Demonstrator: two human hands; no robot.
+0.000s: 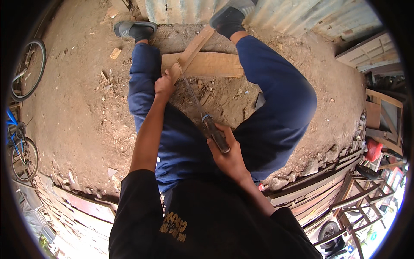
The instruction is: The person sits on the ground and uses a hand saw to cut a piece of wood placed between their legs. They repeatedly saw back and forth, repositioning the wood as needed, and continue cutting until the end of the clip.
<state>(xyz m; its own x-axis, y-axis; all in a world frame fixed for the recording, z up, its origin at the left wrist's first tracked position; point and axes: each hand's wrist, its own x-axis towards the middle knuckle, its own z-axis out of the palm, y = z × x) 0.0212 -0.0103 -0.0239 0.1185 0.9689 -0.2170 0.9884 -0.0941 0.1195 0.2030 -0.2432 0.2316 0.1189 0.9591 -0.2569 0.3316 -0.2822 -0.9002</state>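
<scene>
Near the centre of the frame the right hand (228,157) is closed around the dark handle of a handsaw (206,121), whose thin blade runs up and to the left toward the wood. The blade's far end meets a narrow wooden strip (195,48) that slants from the upper middle of the frame down to the left, lying across a wider flat board (213,64) on the dirt ground (82,116). The left hand (164,85), just left of centre in the upper half, is curled over the lower end of the strip, pressing it down beside the blade. Both legs in blue trousers spread either side of the wood, and the right foot in a grey sandal (230,15) at the top edge rests on the upper end of the strip. A corrugated metal sheet (302,17) stands along the top. Bicycle wheels (26,69) show at the left edge, and stacked wooden frames (336,190) fill the lower right.
</scene>
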